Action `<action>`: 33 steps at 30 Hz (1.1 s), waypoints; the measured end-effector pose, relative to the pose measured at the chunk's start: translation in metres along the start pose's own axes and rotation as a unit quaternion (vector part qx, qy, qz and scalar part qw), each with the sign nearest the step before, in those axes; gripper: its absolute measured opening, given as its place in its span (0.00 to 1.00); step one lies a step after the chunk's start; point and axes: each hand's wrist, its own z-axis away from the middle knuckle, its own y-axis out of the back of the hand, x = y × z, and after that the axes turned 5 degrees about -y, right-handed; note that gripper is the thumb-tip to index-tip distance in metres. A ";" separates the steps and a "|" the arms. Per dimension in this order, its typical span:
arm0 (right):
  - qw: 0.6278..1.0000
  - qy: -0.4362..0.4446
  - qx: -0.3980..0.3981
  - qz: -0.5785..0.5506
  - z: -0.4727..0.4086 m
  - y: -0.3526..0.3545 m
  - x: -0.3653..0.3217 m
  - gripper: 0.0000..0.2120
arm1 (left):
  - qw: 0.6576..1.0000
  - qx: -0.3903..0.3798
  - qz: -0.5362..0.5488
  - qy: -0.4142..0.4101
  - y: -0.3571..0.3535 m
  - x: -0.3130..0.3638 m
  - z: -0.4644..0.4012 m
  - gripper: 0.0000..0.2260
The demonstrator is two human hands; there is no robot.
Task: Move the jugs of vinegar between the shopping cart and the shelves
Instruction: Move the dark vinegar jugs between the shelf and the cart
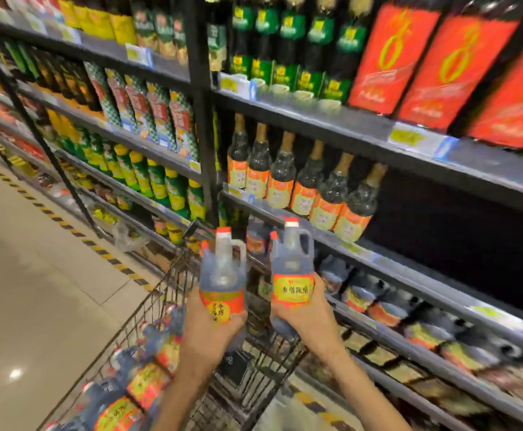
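Observation:
I hold two dark vinegar jugs upright above the wire shopping cart [148, 309]. My left hand [210, 329] grips the base of the left jug [223, 275], which has a red cap, a clear handle and an orange-yellow label. My right hand [308, 315] grips the right jug [291, 269] around its label. Several more jugs [135, 387] lie in the cart at the lower left. The shelf [409, 275] just right of my hands has a dark empty stretch at its right end.
Tall bottles with orange labels [300, 185] stand on the shelf above my hands. Red boxes [440, 63] and green-labelled bottles [285, 48] fill the higher shelf. Lower shelves carry flat dark packs [394, 309]. A black upright post [204, 119] divides the shelving. Tiled aisle floor [36, 275] lies left.

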 end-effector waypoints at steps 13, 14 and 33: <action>0.963 -0.072 0.257 -0.039 0.113 0.188 0.081 0.32 | 0.957 -0.268 -0.019 -0.107 -0.181 0.107 0.076 0.29; 0.959 -0.080 0.267 -0.050 0.122 0.204 0.089 0.32 | 0.953 -0.279 -0.019 -0.115 -0.198 0.112 0.085 0.28; 0.910 -0.141 0.353 -0.168 0.264 0.487 0.179 0.36 | 0.910 -0.377 0.004 -0.174 -0.494 0.231 0.213 0.27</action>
